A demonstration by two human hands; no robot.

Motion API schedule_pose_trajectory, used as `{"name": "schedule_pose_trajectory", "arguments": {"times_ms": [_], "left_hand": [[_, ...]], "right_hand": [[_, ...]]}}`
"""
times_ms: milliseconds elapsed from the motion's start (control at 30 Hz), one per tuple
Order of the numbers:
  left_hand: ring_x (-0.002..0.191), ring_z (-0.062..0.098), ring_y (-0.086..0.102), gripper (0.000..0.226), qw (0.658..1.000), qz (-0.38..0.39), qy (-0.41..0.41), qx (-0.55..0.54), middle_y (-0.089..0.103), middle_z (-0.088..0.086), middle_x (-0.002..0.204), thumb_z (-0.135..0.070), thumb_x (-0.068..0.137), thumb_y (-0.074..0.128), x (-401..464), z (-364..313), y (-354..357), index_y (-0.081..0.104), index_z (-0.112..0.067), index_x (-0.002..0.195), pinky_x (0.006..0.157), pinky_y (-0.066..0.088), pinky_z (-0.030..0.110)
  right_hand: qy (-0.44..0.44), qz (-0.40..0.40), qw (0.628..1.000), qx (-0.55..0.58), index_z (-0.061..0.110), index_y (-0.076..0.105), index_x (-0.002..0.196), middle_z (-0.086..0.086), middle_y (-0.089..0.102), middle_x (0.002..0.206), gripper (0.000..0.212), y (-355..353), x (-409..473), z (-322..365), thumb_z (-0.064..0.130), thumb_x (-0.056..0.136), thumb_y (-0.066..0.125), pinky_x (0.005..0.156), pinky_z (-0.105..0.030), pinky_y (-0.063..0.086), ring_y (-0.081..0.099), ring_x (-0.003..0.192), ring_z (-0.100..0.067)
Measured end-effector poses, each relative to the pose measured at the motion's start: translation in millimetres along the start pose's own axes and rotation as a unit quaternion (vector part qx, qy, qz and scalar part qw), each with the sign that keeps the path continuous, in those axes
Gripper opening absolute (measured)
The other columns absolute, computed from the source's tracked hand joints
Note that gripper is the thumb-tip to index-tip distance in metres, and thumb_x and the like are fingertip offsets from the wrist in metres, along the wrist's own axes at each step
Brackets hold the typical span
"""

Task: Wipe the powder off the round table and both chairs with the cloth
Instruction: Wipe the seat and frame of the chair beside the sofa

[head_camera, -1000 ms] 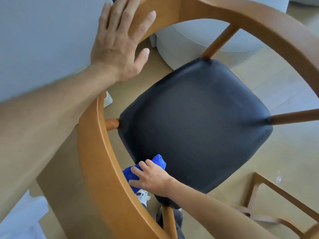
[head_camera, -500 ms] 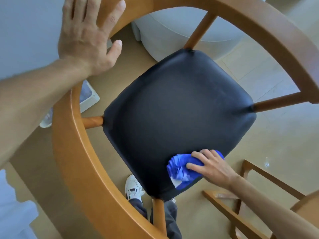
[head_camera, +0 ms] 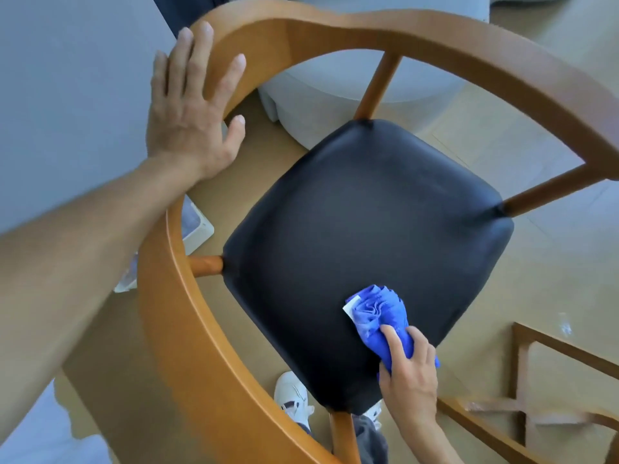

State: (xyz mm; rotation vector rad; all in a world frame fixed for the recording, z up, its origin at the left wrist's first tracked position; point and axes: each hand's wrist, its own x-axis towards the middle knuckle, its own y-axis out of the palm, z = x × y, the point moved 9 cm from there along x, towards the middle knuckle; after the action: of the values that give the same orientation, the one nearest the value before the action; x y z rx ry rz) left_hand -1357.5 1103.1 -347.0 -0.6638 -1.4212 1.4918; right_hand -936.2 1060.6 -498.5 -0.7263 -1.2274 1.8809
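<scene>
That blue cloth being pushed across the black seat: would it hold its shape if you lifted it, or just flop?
The blue cloth would probably flop: it is bunched into soft folds under the right hand. It looks light, crumpling under a few fingers. It likely slides easily on the smooth black seat.

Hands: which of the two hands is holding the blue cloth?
The right hand, low on the black padded chair seat, grips the crumpled blue cloth. The left hand lies flat and empty on the curved wooden backrest.

Bright, even daylight w/ soft shadows. Slight motion blur throughout. Wide-angle distortion bends chair rail (head_camera: pixel 435 38) at edges; near forearm (head_camera: pixel 67 269) soft.
</scene>
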Motion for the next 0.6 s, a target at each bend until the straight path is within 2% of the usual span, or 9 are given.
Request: {"name": "schedule_pose_trajectory", "arguments": {"times_ms": [67,133,200,267,300,400,467,533,600], "left_hand": [[0.147,0.036,0.003,0.066,1.000,0.006,0.001,0.004,0.002,0.016,0.160,-0.041,0.092,0.036,2.3,2.5,-3.5,0.011,-0.026,0.152,0.117,0.007,0.054],[0.147,0.036,0.003,0.066,1.000,0.009,0.003,0.007,0.002,0.016,0.160,-0.041,0.092,0.037,3.8,4.0,-5.5,0.012,-0.026,0.152,0.117,0.007,0.054],[0.147,0.035,0.002,0.067,1.000,0.011,0.004,0.013,0.001,0.016,0.160,-0.042,0.091,0.036,4.1,5.1,-5.8,0.012,-0.026,0.152,0.117,0.008,0.055],[0.147,0.035,0.003,0.067,1.000,0.011,0.004,0.018,0.001,0.016,0.160,-0.043,0.091,0.034,4.2,5.2,-6.1,0.013,-0.026,0.152,0.117,0.008,0.055],[0.147,0.035,0.003,0.067,1.000,0.011,0.004,0.020,0.002,0.016,0.160,-0.043,0.090,0.033,4.8,5.3,-6.7,0.013,-0.025,0.152,0.117,0.008,0.055],[0.147,0.035,0.003,0.066,1.000,0.007,0.006,0.019,0.003,0.016,0.160,-0.042,0.090,0.032,3.5,5.4,-8.7,0.015,-0.024,0.152,0.117,0.008,0.056],[0.147,0.036,0.004,0.066,1.000,0.001,0.007,0.018,0.003,0.017,0.160,-0.042,0.091,0.032,0.7,7.2,-9.5,0.016,-0.023,0.152,0.117,0.009,0.056],[0.146,0.036,0.005,0.065,1.000,-0.009,0.007,0.016,0.003,0.017,0.160,-0.041,0.090,0.032,0.0,7.1,-10.4,0.018,-0.022,0.151,0.116,0.008,0.056],[0.146,0.036,0.006,0.065,1.000,-0.020,0.007,0.015,0.003,0.017,0.159,-0.041,0.090,0.031,1.6,5.0,-10.9,0.019,-0.022,0.151,0.116,0.008,0.055]], "right_hand": [[-0.033,0.007,0.999,0.014,0.020,0.054,0.114,-0.014,0.049,0.110,0.082,-3.1,7.9,1.5,-0.013,0.043,0.081,0.057,-0.042,0.055,0.058,0.076,-0.040],[-0.094,0.019,0.995,-0.002,0.024,0.051,0.115,-0.011,0.046,0.113,0.081,-9.3,17.3,1.6,-0.003,0.046,0.085,0.064,-0.043,0.052,0.057,0.079,-0.039],[-0.115,0.039,0.992,-0.020,0.027,0.053,0.118,-0.013,0.048,0.122,0.071,-9.8,23.0,-3.3,0.025,0.055,0.086,0.076,-0.047,0.046,0.055,0.097,-0.040],[-0.097,0.048,0.994,-0.025,0.030,0.057,0.122,-0.015,0.047,0.136,0.060,-10.0,27.1,-7.5,0.051,0.067,0.069,0.085,-0.049,0.041,0.047,0.116,-0.037],[-0.094,0.053,0.994,-0.022,0.030,0.058,0.125,-0.015,0.046,0.138,0.057,-8.1,26.6,-7.8,0.054,0.073,0.060,0.086,-0.048,0.041,0.046,0.118,-0.036],[-0.147,0.051,0.986,-0.062,0.028,0.053,0.130,-0.016,0.051,0.129,0.052,-5.0,22.8,0.0,0.035,0.079,0.058,0.076,-0.045,0.048,0.056,0.100,-0.039],[-0.187,0.061,0.977,-0.083,0.026,0.050,0.127,-0.017,0.055,0.116,0.070,-2.3,26.6,1.5,0.013,0.062,0.073,0.063,-0.039,0.051,0.059,0.080,-0.038],[-0.219,0.068,0.968,-0.102,0.024,0.051,0.123,-0.017,0.058,0.106,0.090,-6.0,43.0,-1.6,0.001,0.041,0.080,0.054,-0.036,0.052,0.056,0.066,-0.033],[-0.216,0.064,0.967,-0.121,0.022,0.054,0.121,-0.016,0.059,0.103,0.091,-17.0,74.0,-14.3,-0.003,0.037,0.080,0.052,-0.036,0.052,0.054,0.062,-0.032]]}}
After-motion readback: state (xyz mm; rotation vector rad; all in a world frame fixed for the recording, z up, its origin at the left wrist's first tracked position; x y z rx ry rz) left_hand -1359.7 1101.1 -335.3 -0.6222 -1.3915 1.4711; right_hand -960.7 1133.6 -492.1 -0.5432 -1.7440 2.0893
